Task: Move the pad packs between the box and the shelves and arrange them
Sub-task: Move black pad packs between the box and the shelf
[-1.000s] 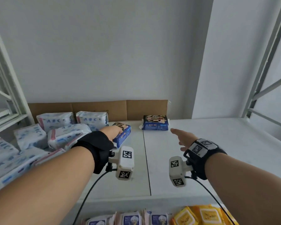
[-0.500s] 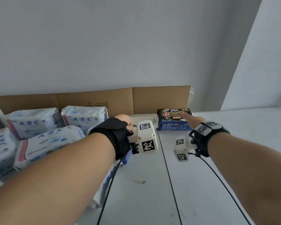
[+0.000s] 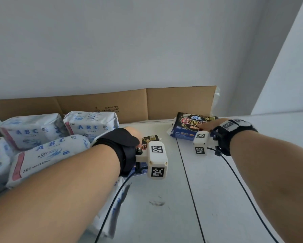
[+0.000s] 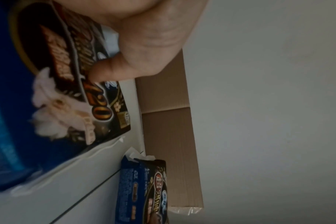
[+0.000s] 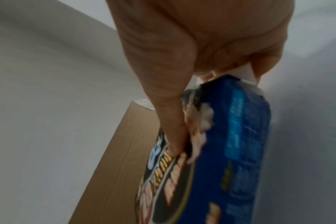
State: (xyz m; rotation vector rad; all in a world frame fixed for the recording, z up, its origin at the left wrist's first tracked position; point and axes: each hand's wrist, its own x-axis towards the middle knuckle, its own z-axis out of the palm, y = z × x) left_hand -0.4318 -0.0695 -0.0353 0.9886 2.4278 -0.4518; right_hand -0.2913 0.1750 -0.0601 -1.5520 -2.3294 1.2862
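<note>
Right hand pinches the dark pack, right of centre on the shelf, long axis across frame. Left hand grips the second pack, centre-left.

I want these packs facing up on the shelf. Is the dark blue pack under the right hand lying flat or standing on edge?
Lying flat: the dark blue pack shows its printed face upward on the shelf, with the right hand gripping it.
</note>
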